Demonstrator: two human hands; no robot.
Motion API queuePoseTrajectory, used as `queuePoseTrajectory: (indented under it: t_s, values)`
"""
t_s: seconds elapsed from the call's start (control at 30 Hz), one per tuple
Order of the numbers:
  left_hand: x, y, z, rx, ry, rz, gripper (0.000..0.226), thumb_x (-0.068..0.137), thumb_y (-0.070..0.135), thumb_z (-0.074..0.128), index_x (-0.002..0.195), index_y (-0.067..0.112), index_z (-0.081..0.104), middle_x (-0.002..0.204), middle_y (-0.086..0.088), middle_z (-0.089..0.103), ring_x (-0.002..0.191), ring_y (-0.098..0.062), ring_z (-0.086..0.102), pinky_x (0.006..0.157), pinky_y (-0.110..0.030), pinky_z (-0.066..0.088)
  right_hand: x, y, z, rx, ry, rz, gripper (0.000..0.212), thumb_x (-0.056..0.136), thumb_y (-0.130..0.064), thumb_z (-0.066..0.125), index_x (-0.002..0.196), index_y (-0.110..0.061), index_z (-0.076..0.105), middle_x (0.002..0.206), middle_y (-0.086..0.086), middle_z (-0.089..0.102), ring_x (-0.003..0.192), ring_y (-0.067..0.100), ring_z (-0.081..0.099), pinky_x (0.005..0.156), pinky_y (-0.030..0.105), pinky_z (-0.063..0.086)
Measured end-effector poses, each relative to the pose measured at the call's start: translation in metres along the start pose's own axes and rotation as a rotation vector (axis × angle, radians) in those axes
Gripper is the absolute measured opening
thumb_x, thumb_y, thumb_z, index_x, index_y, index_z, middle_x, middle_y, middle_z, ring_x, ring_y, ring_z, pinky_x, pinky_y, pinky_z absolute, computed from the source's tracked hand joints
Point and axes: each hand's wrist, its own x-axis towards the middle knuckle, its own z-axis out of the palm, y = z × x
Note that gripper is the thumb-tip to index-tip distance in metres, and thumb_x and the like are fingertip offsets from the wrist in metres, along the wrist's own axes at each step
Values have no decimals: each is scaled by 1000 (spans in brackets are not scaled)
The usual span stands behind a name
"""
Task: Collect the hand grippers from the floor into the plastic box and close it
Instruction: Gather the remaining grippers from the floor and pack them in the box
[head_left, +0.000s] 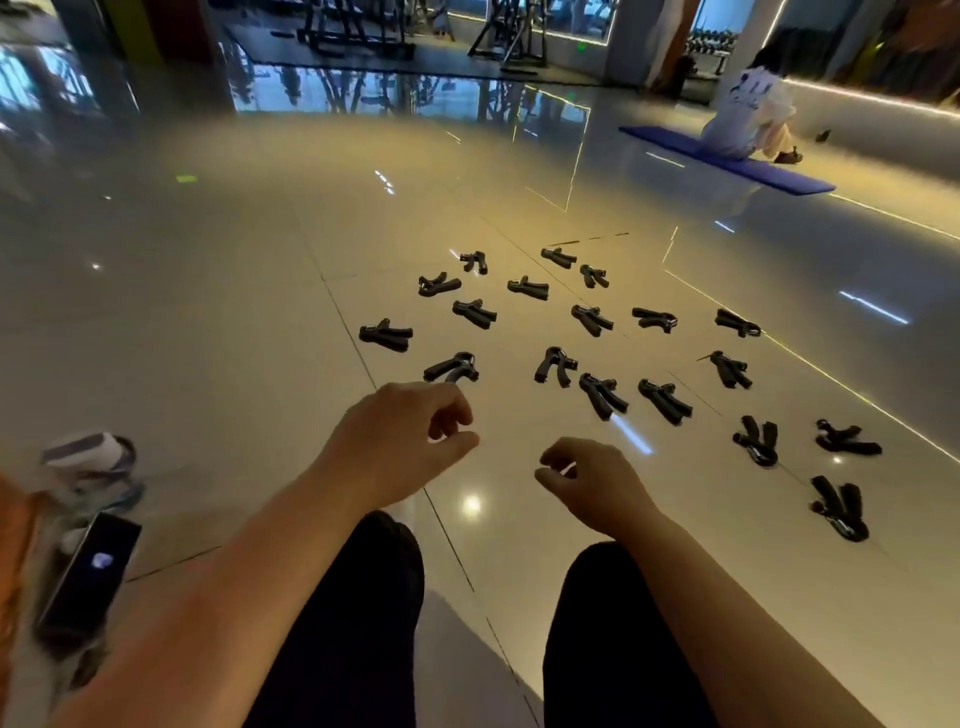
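Note:
Several black hand grippers lie scattered on the glossy tiled floor ahead of me, from one close gripper (451, 368) out to the far ones (558, 256) and right to another (840, 506). My left hand (400, 441) hovers just short of the close gripper, fingers loosely curled, holding nothing. My right hand (597, 480) hangs lower to the right, fingers also loosely curled and empty. No plastic box shows in the view. My dark-trousered knees sit below both forearms.
At the left edge, a phone (85, 571) and a shoe (93, 462) belong to another person. A person sits on a blue mat (727, 166) at the far right. Gym machines (358, 31) stand at the back.

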Motion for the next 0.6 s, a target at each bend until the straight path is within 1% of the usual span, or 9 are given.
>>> queuePoseTrajectory:
  t_s: [0.07, 0.17, 0.27, 0.37, 0.43, 0.5, 0.53, 0.6]
  values:
    - [14, -14, -9, 32, 39, -16, 18, 83, 41, 61, 98, 31, 61, 87, 18, 60, 81, 1, 57, 80, -29, 52, 26, -29, -22, -9, -10, -87, 23, 88, -34, 62, 107, -20, 65, 102, -4, 64, 92, 12, 60, 82, 31, 50]
    - [40, -36, -23, 14, 90, -62, 13, 84, 41, 61, 93, 31, 61, 86, 16, 61, 81, -2, 58, 79, -30, 51, 66, -63, -54, -100, -34, -195, 27, 89, -36, 61, 111, -20, 63, 104, -2, 63, 92, 12, 58, 82, 30, 50]
    - [71, -55, -32, 11, 111, -106, 10, 84, 40, 61, 88, 31, 61, 84, 14, 62, 81, -7, 59, 76, -30, 49, 100, -85, -73, -119, 20, -228, 28, 89, -36, 61, 110, -18, 64, 103, 0, 64, 93, 15, 59, 84, 34, 52]
    - [100, -73, -36, 12, 135, -141, 9, 85, 38, 61, 88, 29, 61, 84, 12, 62, 81, -8, 59, 70, -25, 42, 133, -89, -66, -127, 54, -215, 26, 90, -35, 60, 108, -16, 64, 102, 1, 64, 91, 16, 58, 81, 34, 51]
    - [121, -85, -33, 12, 120, -159, 10, 85, 40, 60, 87, 30, 60, 84, 13, 61, 80, -8, 58, 69, -25, 41, 159, -81, -52, -212, -11, -192, 27, 91, -34, 58, 111, -16, 62, 107, 2, 63, 94, 15, 56, 81, 32, 49]
    - [147, -97, -26, -39, 78, -171, 10, 85, 41, 60, 88, 31, 60, 85, 13, 62, 82, -7, 58, 74, -28, 47, 192, -78, -42, -318, -146, -179, 28, 91, -32, 58, 114, -16, 60, 115, 3, 60, 103, 18, 55, 85, 32, 46]
    - [161, -105, -23, -69, 56, -174, 10, 84, 42, 60, 88, 32, 60, 86, 14, 63, 82, -6, 59, 77, -30, 49, 210, -81, -41, -338, -186, -194, 29, 91, -31, 59, 115, -16, 60, 116, 4, 60, 104, 19, 55, 84, 31, 45]
    - [189, -123, -17, -108, 18, -188, 10, 84, 41, 60, 89, 32, 60, 87, 13, 64, 84, -5, 59, 81, -31, 50, 246, -92, -44, -228, -178, -226, 28, 90, -30, 61, 114, -15, 60, 113, 4, 61, 98, 17, 56, 78, 28, 45]
